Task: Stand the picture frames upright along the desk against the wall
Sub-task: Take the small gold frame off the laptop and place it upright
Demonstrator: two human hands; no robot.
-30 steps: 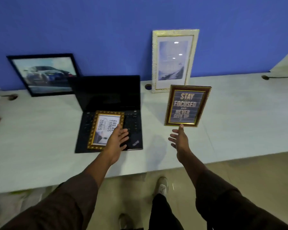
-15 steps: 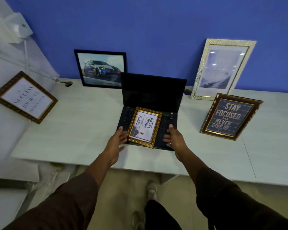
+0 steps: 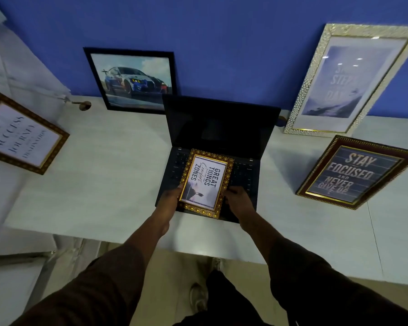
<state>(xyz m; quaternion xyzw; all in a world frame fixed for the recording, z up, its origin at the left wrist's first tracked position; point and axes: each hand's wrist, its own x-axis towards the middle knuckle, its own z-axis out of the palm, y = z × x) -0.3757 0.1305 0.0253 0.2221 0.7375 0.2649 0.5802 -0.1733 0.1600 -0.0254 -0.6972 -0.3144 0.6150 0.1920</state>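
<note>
A small gold-patterned frame reading "Great things... zones" lies over the keyboard of an open black laptop. My left hand grips its left edge and my right hand grips its right edge. A black frame with a car photo leans upright against the blue wall. A tall white-and-gold frame leans on the wall at the right. In front of it stands a dark red "Stay focused" frame. A brown "Success" frame rests at the far left.
The white desk runs along the blue wall. A cable grommet sits near the wall at the left. The desk's front edge is close to my legs, with tiled floor and my shoes below.
My right hand left the "Stay focused" frame and came to the small gold frame on the laptop. Both hands now hold its sides. The view swung left, showing the "Success" frame.
</note>
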